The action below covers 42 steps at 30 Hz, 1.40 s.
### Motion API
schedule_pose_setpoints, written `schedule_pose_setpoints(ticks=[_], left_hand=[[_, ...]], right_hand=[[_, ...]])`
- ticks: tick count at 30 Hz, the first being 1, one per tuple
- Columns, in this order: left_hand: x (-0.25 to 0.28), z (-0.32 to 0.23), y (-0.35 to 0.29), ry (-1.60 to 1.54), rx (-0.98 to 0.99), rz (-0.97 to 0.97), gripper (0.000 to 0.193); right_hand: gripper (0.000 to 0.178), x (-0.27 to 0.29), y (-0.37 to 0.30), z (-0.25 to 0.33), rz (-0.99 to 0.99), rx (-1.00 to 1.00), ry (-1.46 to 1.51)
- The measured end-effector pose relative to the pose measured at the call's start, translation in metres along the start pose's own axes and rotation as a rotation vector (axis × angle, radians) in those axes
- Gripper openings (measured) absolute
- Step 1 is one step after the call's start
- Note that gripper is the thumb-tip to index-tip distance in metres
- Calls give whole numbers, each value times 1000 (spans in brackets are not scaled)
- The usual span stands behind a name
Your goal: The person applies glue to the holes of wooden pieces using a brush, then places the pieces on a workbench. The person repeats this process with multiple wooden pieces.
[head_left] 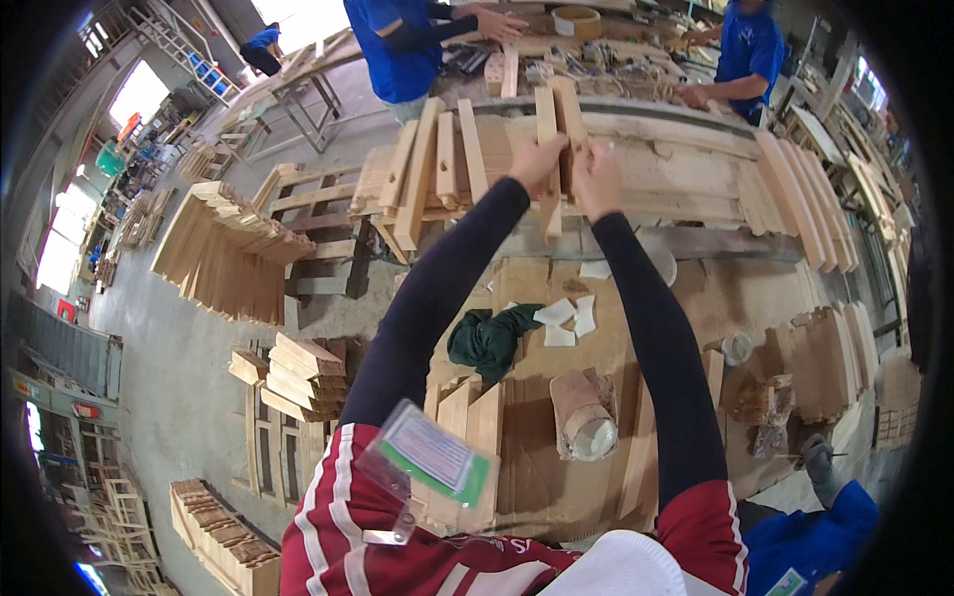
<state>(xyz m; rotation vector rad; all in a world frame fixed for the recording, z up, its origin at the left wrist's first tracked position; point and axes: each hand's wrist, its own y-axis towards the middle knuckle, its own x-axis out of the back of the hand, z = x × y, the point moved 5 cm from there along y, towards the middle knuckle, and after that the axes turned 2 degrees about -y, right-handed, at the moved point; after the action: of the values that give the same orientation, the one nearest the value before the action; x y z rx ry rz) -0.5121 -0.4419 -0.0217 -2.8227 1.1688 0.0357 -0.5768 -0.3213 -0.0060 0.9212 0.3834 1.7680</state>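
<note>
Both my arms, in dark sleeves, reach forward over the workbench (696, 298). My left hand (537, 161) and my right hand (596, 177) grip the same pair of narrow wooden slats (558, 111), which stand side by side and run away from me. The left hand holds them from the left, the right hand from the right, close together. To their left, several similar slats (437, 169) lie on a wooden frame (388, 199).
A dark green rag (489, 340), white paper scraps (561, 320), a glue tub (586, 417) and a small cup (737, 346) sit on the bench. Curved wooden boards (805, 199) lie right. Wood stacks (229, 248) cover the floor left. People in blue (402, 45) work beyond and beside me.
</note>
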Motion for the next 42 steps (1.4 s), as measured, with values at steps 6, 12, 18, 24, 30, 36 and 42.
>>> schedule_pose_setpoints(ticks=[6,12,18,24,30,36,42], left_hand=[[11,24,91,807,-185,-431,28],[43,19,98,894,-167,-444,41],[47,-19,41,898,-523,-367,62],[101,-62,-162,545,-639,68,58],[153,21,-369,510,-179,146,48],[154,114,-507,171,220,244,38],[109,146,-608,222,351,578,40]], right_hand=[[20,-59,21,-69,231,-26,-261],[21,-45,19,-53,222,-63,-285],[30,35,-9,-7,83,65,-107],[27,146,-107,76,186,-73,243],[30,206,-249,124,267,-353,389],[33,251,-360,184,310,-501,402],[33,265,-410,236,418,-514,338]])
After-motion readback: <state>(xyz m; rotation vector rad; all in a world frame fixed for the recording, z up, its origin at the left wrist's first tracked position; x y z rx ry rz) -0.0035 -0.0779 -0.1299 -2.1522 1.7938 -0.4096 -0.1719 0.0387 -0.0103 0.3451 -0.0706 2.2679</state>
